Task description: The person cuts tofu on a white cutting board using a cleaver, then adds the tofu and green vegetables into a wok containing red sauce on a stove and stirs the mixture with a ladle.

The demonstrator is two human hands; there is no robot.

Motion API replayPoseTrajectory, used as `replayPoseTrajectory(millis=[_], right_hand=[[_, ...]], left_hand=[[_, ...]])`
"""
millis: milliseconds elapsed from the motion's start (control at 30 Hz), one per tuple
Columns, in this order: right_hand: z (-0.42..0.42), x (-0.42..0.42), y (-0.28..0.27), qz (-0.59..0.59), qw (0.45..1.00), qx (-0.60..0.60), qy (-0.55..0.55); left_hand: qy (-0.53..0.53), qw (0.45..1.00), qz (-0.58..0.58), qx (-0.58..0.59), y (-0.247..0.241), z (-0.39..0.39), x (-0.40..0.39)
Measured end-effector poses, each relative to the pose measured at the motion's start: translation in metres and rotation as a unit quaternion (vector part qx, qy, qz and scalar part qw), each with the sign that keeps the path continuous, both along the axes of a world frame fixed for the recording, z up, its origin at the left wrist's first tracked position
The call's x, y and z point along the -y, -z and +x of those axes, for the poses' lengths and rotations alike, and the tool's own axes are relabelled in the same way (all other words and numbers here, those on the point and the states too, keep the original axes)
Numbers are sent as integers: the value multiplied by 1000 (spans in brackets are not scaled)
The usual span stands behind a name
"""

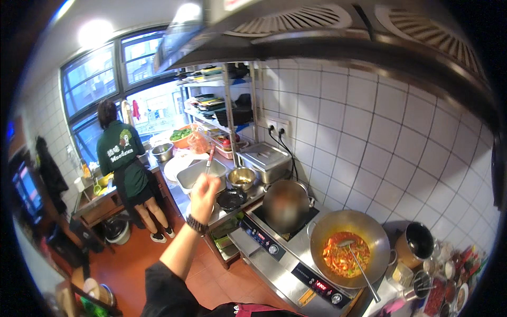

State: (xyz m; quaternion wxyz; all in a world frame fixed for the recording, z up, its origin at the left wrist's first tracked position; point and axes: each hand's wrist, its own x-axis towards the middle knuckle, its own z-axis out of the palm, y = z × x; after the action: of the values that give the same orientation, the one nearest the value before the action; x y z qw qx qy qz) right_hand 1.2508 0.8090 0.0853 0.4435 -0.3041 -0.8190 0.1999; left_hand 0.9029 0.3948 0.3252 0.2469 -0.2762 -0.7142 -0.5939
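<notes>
My left hand (pixel 206 190), with a dark bracelet on the wrist, is raised with its fingers curled in front of a rectangular steel pan (pixel 186 177). A red-handled utensil (pixel 211 154) shows just past the fingers; I cannot tell whether they grip it. My right hand is out of view. To the right of the hand sit a small steel bowl (pixel 241 178) and a black dish or wrap (pixel 231 199). Farther right, a large wok (pixel 376 237) on the cooktop holds a red, oily stew (pixel 344 257), with a metal ladle (pixel 359 265) resting in it.
A blurred pot (pixel 286 206) occupies the other induction burner. A co-worker (pixel 124 154) stands facing the window counter. Overhead hangs an exhaust hood (pixel 317 55). Seasoning containers (pixel 449 269) crowd the right side. A lidded steel box (pixel 265 158) stands below a dish rack (pixel 227 107).
</notes>
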Motion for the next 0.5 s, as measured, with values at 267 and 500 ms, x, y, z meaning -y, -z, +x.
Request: replayPoseTrajectory(millis=[267,500], right_hand=[[-79,110,-44,-149,963,64,-214],[-95,163,-46,-227,932,105,-262]], left_hand=[[-111,916,105,-370,-183,-29,18],[-203,901,55,-379,-247,-90,41]])
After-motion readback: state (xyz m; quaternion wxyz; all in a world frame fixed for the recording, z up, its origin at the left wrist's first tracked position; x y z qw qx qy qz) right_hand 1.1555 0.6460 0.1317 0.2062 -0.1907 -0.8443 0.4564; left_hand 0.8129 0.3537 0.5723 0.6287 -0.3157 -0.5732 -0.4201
